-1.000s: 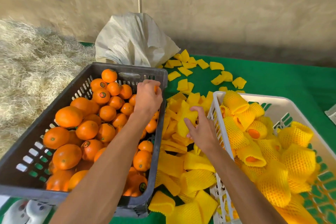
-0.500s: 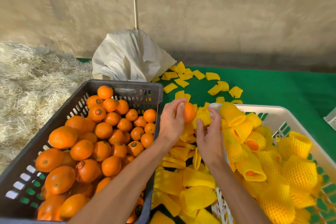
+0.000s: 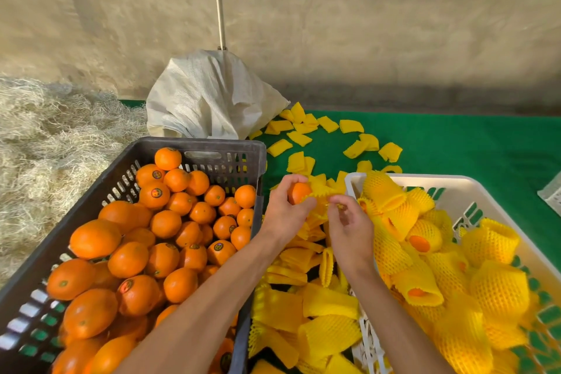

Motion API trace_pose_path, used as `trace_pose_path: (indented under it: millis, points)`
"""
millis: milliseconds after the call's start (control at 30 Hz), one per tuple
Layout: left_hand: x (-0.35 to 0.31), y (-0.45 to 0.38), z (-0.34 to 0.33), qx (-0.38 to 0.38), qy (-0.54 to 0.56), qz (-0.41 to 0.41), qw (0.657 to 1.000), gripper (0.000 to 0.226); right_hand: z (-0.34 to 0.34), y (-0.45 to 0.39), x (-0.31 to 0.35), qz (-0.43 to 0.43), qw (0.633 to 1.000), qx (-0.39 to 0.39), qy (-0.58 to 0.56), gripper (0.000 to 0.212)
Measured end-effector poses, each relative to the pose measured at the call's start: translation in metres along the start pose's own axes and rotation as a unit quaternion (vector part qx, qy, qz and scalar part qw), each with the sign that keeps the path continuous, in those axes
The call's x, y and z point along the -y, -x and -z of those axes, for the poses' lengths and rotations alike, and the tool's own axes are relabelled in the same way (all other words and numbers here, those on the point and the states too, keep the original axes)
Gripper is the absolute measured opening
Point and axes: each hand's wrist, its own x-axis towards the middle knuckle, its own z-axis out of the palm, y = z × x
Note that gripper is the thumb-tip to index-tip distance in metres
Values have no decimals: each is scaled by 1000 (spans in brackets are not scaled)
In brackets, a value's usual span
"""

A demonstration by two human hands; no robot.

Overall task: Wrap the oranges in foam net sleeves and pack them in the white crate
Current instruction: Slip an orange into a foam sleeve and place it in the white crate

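Now L hand (image 3: 283, 215) grips orange (image 3: 299, 192); R hand (image 3: 352, 229) pinches sleeve (image 3: 320, 194) beside it

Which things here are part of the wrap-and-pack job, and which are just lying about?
In the job:
left hand gripping an orange
right hand pinching a foam sleeve
dark crate of bare oranges
white crate of wrapped ones
spare sleeves

Lying about:
white sack
straw
pole

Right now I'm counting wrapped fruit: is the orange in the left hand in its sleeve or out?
Mostly out. The orange shows bare peel; the foam sleeve only meets its right side.
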Motion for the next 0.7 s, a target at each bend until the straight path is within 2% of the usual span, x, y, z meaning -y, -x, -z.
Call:
trace_pose_path:
  millis: [133,233,333,433,500,567,633,700]
  points:
    - [5,-4,-2,7,-42,-25,999,32,-1,2,-1,55,989,68,119,21]
    - [4,-4,-2,3,-44,-21,999,29,-1,2,4,67,984,59,152,8]
    - [4,-3,-2,-7,-63,-30,998,27,2,-6,6,51,972,68,220,30]
    - [-2,-1,0,-4,-35,-15,999,16,3,-10,2,38,956,110,271,37]
    - [-5,1,0,9,-5,-3,1000,24,3,-13,-1,-2,949,139,282,44]
    - [-5,4,0,20,10,-35,999,38,2,-15,-4,-23,945,152,289,55]
    - [-5,8,1,34,13,-94,995,54,1,-14,-6,-7,932,163,324,69]
    - [-4,9,0,48,9,-112,992,67,2,-12,-8,24,924,158,349,79]
